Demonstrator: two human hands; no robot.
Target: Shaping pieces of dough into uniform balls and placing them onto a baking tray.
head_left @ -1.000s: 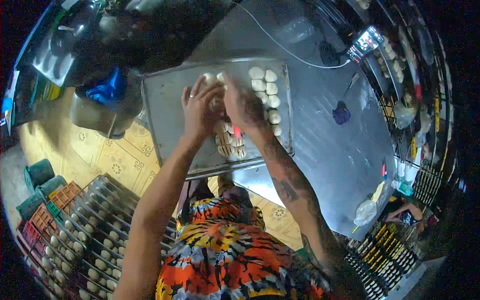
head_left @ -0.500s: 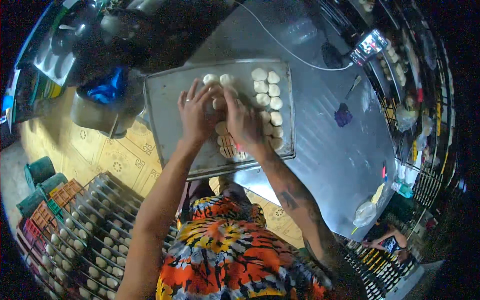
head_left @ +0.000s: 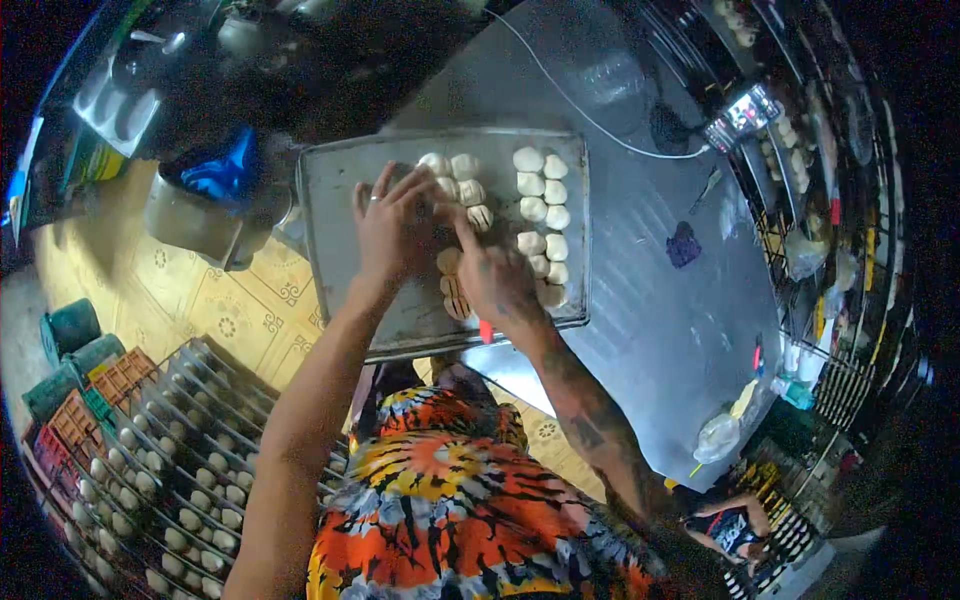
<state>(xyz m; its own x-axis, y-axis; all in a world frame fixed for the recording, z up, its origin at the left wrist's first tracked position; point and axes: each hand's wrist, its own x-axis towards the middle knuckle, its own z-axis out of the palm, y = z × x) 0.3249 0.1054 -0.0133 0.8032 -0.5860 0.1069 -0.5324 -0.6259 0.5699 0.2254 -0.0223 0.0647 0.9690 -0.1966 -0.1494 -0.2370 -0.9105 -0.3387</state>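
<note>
A shallow metal baking tray point(head_left: 335, 220) holds small round pale dough balls point(head_left: 533, 209) in double rows, a right group and a middle group. Several balls in the middle group bear dark parallel lines, such as the striped dough ball point(head_left: 480, 217) by my right fingertips. My left hand point(head_left: 392, 225) is open over the middle group, fingers spread and touching the balls there; a ring is on one finger. My right hand point(head_left: 493, 275) is closed, its index finger pointing forward, around a red-handled tool point(head_left: 486, 330). Only the red end shows below the palm; the working tip is hidden.
Under the tray lies a grey metal table point(head_left: 640, 300) with a cabled phone point(head_left: 745, 115), a purple cloth point(head_left: 684, 245) and a plastic bag point(head_left: 717, 437). A rack of dough balls point(head_left: 190, 470) stands lower left. A bin with a blue bag point(head_left: 190, 220) is at left. Another person point(head_left: 735, 525) is lower right.
My right hand has drawn back toward me, uncovering striped dough balls in the middle group. My left hand stays over the same group. The whole view has shifted slightly.
</note>
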